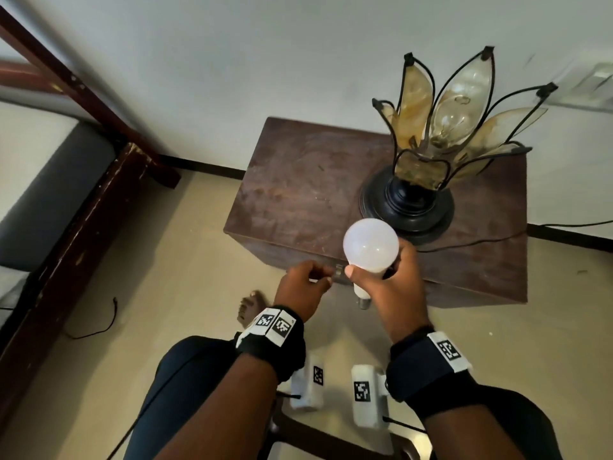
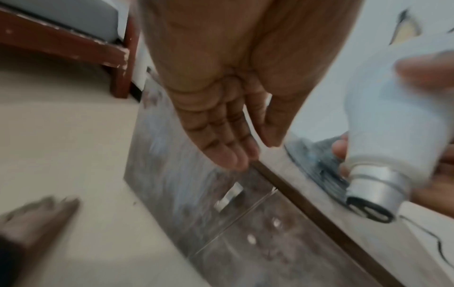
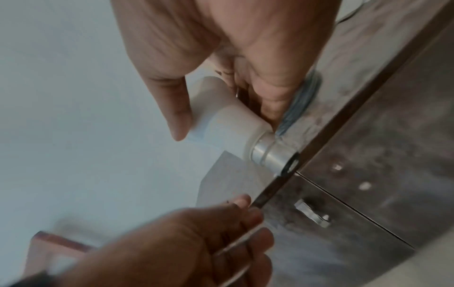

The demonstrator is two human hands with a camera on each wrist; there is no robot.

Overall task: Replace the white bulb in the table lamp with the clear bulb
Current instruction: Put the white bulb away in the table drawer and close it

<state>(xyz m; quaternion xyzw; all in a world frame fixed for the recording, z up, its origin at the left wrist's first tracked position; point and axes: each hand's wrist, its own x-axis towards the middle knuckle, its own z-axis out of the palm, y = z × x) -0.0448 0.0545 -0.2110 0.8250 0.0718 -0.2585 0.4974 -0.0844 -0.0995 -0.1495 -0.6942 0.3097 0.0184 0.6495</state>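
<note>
Bulb swap appears nearly finished, judging from how things lie. Seen from the head camera, a person sits facing a dark wooden table (image 1: 298,180) set against a pale wall. On the table, toward two o'clock from the hands, stands the table lamp (image 1: 441,151), its round black base near the front right edge of the table and its amber glass petals opening upward in black wire frames. Inside the petals sits the clear bulb (image 1: 452,122), upright, its filament faintly visible, so the new bulb seems to be already fitted. The right hand (image 1: 388,280) holds the white bulb (image 1: 371,244) just in front of the lamp base, at the table's front edge: the grip is closed round the narrow neck, thumb on one side and fingers on the other, with the frosted globe pointing up and away and the metal cap (image 2: 376,186) pointing down toward the person. The left hand (image 1: 303,283) is at nine o'clock from the white bulb, close beside it, with its fingers at the front edge of the table; this grip holds nothing, and in the left wrist view the fingers look straight and together, though both wrist pictures are blurred. A small metal handle (image 3: 312,213) shows on the table's front face, below the hands. A black cord (image 1: 497,239) trails from the lamp toward three o'clock. What is likely left is only to put the white bulb down somewhere safe.
</note>
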